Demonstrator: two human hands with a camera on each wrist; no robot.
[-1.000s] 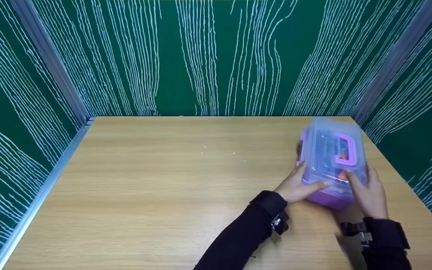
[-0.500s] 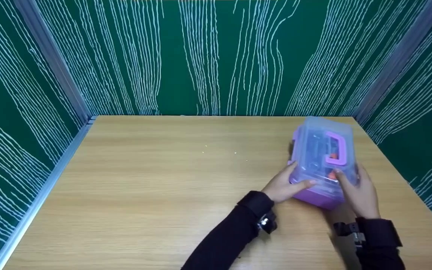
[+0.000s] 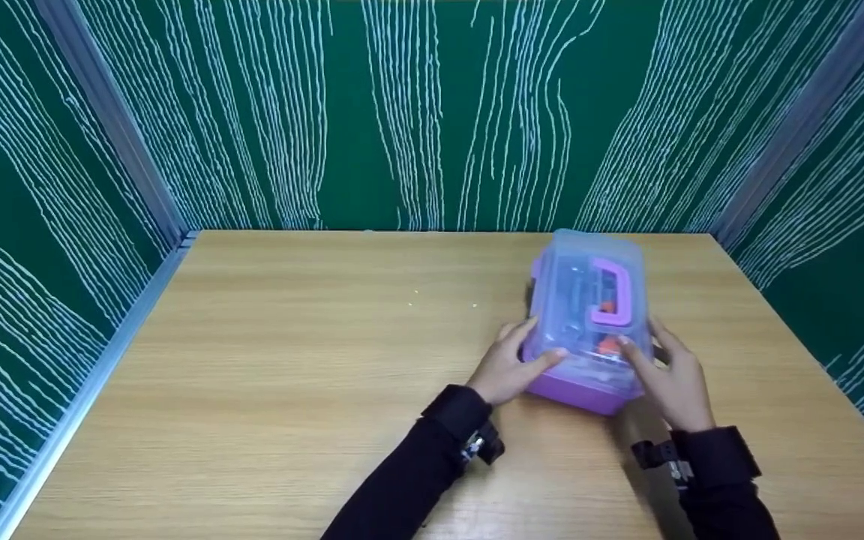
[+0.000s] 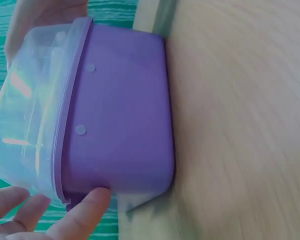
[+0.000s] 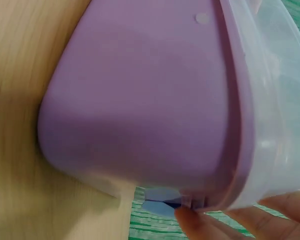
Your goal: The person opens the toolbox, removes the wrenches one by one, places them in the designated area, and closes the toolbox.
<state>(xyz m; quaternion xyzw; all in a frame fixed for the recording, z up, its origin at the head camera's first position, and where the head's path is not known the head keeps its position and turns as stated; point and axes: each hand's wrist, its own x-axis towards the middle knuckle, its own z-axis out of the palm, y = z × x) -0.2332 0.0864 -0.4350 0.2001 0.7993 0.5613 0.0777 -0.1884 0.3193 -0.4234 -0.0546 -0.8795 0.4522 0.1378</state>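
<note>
Purple, clear-lidded box (image 3: 568, 322) right of centre on the surface (image 3: 274, 382). Left hand (image 3: 508, 366) and right hand (image 3: 676, 382) grip its sides, thumbs on lid. White specks (image 3: 475, 305) left of it; green panels (image 3: 353, 142) behind.

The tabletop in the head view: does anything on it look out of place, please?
Yes: a few tiny pale specks lie scattered left of the purple box, like stray bits; what they are is unclear.

The clear-topped purple box (image 3: 582, 330) now stands farther left on the table (image 3: 312, 360) than a second earlier, farther from the right edge; the left hand (image 3: 507, 367) and right hand (image 3: 676, 382) shift leftward with it.
</note>
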